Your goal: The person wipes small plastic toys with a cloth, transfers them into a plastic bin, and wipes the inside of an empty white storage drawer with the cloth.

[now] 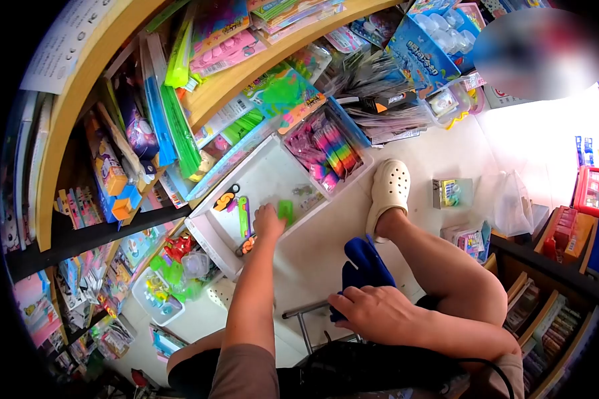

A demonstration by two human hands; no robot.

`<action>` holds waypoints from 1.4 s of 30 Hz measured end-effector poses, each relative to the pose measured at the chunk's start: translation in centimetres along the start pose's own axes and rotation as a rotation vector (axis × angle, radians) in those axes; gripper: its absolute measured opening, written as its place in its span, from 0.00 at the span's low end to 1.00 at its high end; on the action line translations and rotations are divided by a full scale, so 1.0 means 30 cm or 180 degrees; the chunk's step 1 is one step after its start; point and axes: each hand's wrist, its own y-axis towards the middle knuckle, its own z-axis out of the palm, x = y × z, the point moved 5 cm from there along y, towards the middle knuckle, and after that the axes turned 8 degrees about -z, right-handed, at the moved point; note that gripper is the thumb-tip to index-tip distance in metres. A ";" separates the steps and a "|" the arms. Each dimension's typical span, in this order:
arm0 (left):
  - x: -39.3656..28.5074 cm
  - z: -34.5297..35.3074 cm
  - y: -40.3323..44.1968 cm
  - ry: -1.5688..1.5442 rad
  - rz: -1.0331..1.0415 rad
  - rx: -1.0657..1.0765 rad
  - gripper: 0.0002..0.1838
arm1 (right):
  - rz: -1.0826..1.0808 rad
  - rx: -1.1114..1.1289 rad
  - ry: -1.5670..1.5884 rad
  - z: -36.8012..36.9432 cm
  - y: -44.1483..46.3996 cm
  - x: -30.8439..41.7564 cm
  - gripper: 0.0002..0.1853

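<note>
A white tray (pixel 266 174) is bounded by raised walls, over whose near side the left forearm is passed; above the left hand (pixel 268 221), a stretch of the tray's pale bottom is seen. The far right end is taken up by rainbow-coloured packets (pixel 335 145) behind a dividing wall. Between the tray and a cream clog (pixel 389 193), a strip of pale floor (pixel 313 256) is seen, while the left side is crowded by a small tub (pixel 160 307) of coloured toys. The tray is set on the floor, close beneath a wooden shelf (pixel 236 80) packed with bright stationery; to the right, a small clear box (pixel 451 193) is placed near the shod foot, and more shelving (pixel 546 319) is seen beyond the bent leg. Inside the tray, orange-and-black scissors (pixel 226 197) and a green-handled tool (pixel 243 216) are laid left of the left hand, and a green piece (pixel 285 213) lies just right of its fingers. The left arm is stretched forward, with the fingers pointed down and slightly bent; whether anything is gripped cannot be told. The right forearm is laid across toward the middle, and the right hand (pixel 374 312) is rested, fingers loosely curled, over a dark blue object (pixel 366 266); whether it is gripped cannot be told.
</note>
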 end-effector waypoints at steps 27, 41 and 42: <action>-0.033 -0.284 -0.505 -0.5326 -0.0630 0.2486 0.17 | 0.0017 -0.1985 0.1432 0.022 0.136 -0.075 0.30; 0.087 -0.519 -0.726 -0.5765 -0.0694 0.1516 0.20 | -0.0219 -0.1372 0.2603 0.273 0.409 0.117 0.34; 0.084 -0.501 -0.717 -0.5669 -0.0742 0.1434 0.20 | -0.0070 -0.1373 0.2737 0.285 0.434 0.090 0.34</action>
